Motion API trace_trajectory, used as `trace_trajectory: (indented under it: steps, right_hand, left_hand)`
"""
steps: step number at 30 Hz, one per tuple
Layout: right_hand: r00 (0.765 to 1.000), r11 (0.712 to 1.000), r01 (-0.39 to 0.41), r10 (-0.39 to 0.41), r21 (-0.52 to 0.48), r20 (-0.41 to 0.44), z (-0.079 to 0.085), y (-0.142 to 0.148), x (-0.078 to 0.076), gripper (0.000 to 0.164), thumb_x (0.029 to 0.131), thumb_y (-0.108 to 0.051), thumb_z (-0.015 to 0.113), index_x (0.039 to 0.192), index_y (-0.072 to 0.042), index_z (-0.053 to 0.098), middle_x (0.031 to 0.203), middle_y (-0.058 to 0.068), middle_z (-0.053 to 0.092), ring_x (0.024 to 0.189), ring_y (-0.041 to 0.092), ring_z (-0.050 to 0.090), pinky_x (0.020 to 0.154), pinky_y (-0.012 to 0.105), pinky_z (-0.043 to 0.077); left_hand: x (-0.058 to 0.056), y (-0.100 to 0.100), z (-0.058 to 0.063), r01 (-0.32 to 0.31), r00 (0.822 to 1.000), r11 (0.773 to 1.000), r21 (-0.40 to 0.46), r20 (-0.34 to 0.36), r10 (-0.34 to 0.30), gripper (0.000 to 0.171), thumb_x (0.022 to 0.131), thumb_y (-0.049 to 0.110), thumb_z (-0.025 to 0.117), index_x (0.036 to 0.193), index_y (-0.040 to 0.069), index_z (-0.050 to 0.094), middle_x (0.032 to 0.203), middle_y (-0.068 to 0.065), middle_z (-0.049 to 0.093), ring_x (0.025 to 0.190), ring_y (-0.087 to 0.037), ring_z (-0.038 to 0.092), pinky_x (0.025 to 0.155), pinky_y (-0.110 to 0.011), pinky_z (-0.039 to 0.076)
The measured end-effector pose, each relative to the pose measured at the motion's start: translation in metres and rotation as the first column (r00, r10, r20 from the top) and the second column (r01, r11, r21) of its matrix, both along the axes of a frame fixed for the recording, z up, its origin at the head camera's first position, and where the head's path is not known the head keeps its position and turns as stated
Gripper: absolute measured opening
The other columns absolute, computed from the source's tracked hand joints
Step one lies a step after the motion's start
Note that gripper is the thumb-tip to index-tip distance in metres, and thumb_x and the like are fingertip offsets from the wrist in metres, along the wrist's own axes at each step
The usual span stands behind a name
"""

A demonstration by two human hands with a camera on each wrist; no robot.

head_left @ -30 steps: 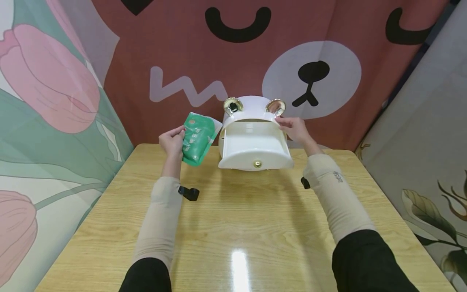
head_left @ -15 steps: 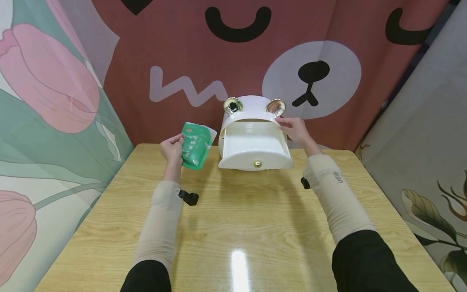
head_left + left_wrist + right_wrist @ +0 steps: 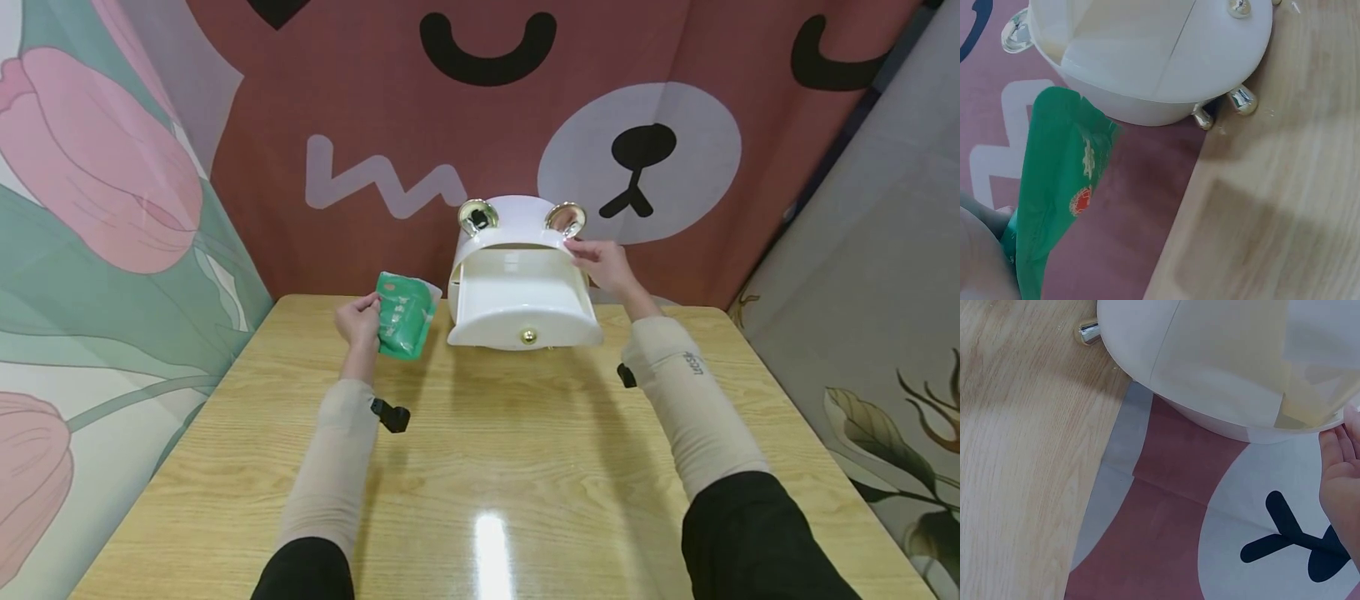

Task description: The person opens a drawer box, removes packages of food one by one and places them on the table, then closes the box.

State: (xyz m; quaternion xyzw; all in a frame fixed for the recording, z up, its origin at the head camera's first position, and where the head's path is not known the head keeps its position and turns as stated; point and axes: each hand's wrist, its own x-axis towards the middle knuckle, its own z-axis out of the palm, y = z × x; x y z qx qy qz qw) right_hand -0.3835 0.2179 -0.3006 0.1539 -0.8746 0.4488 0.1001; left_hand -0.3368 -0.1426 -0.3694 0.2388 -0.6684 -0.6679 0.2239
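To your left, the wooden table runs back to its far edge, near which your left hand pinches the side of a green packet. A narrow gap parts the packet from the white box, whose drawer stands pulled out, pale interior showing, with tabletop spreading before it. Your right hand grips the box's right rim, thumb and fingers clamped there.

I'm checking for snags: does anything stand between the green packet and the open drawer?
No separate object shows between the packet and the drawer; only its left wall separates the packet from the inside.
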Motion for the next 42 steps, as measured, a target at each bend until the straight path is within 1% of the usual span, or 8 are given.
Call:
trace_trajectory:
  steps: [25,30,34,35,37,39,41,42]
  right_hand:
    - [1.0,1.0,0.005,-0.005,0.011,0.007,-0.002,-0.001,0.002,0.033,0.087,-0.002,0.055,0.12,0.001,0.053,0.124,0.018,0.05,0.108,0.031,0.051,0.084,0.036,0.044]
    - [1.0,1.0,0.012,-0.012,0.018,-0.001,-0.002,-0.003,0.003,0.033,0.087,-0.001,0.055,0.119,0.001,0.053,0.122,0.018,0.051,0.107,0.031,0.052,0.083,0.035,0.045]
    - [1.0,1.0,0.014,-0.014,0.024,-0.002,-0.002,-0.003,0.002,0.033,0.087,-0.002,0.056,0.119,0.001,0.054,0.121,0.018,0.052,0.106,0.031,0.053,0.082,0.034,0.046]
    - [1.0,1.0,0.012,-0.012,0.024,-0.004,-0.003,-0.003,0.003,0.033,0.087,-0.002,0.056,0.119,0.001,0.054,0.121,0.018,0.052,0.106,0.031,0.053,0.082,0.034,0.046]
    - [1.0,1.0,0.008,-0.008,0.018,-0.008,-0.002,-0.003,0.003,0.033,0.087,-0.002,0.056,0.119,0.001,0.054,0.121,0.018,0.052,0.106,0.031,0.052,0.083,0.034,0.046]
    - [1.0,1.0,0.007,-0.007,0.014,-0.017,-0.002,-0.003,0.003,0.033,0.087,-0.002,0.056,0.119,0.001,0.053,0.122,0.018,0.051,0.106,0.031,0.052,0.083,0.034,0.045]
    - [1.0,1.0,0.008,-0.008,0.008,-0.026,-0.001,-0.003,0.003,0.033,0.087,-0.001,0.056,0.119,0.002,0.054,0.122,0.018,0.051,0.106,0.031,0.052,0.083,0.034,0.045]
    - [1.0,1.0,0.014,-0.014,0.003,-0.024,-0.001,-0.003,0.003,0.032,0.087,-0.001,0.056,0.119,0.001,0.054,0.122,0.017,0.051,0.106,0.03,0.052,0.083,0.033,0.045]
  left_hand:
    - [-0.005,0.003,-0.051,-0.001,0.999,0.999,-0.037,0.051,0.003,0.017,0.082,-0.002,0.059,0.097,-0.005,0.066,0.101,-0.019,0.063,0.098,-0.027,0.057,0.081,-0.032,0.046]
    - [-0.007,0.004,-0.06,0.014,0.995,0.998,-0.064,0.102,-0.007,0.017,0.084,0.0,0.059,0.098,-0.005,0.066,0.103,-0.018,0.062,0.1,-0.027,0.056,0.084,-0.034,0.044]
    - [-0.013,0.0,-0.076,0.043,0.995,0.998,-0.037,0.088,-0.039,0.014,0.082,0.0,0.062,0.094,0.001,0.069,0.098,-0.014,0.065,0.097,-0.026,0.058,0.082,-0.033,0.045]
    - [-0.022,-0.004,-0.09,0.031,0.999,0.999,-0.027,0.038,-0.03,0.012,0.079,0.001,0.065,0.088,0.004,0.072,0.092,-0.011,0.067,0.091,-0.023,0.06,0.077,-0.029,0.047]
    - [-0.03,-0.008,-0.102,0.033,0.999,0.999,-0.025,0.028,-0.032,0.012,0.078,0.002,0.067,0.088,0.005,0.072,0.092,-0.01,0.067,0.091,-0.022,0.06,0.078,-0.029,0.047]
    - [-0.034,-0.01,-0.107,0.022,0.999,0.997,-0.074,0.047,-0.019,0.012,0.078,0.003,0.067,0.089,0.005,0.072,0.093,-0.011,0.066,0.092,-0.023,0.06,0.079,-0.03,0.047]
    - [-0.034,-0.009,-0.106,0.026,0.996,0.989,-0.145,0.086,-0.014,0.014,0.08,0.005,0.065,0.094,0.004,0.07,0.096,-0.013,0.065,0.094,-0.025,0.059,0.081,-0.031,0.046]
    - [-0.025,-0.005,-0.093,0.048,0.99,0.981,-0.187,0.141,-0.022,0.017,0.083,0.005,0.062,0.099,0.001,0.068,0.101,-0.015,0.063,0.1,-0.028,0.057,0.085,-0.036,0.043]
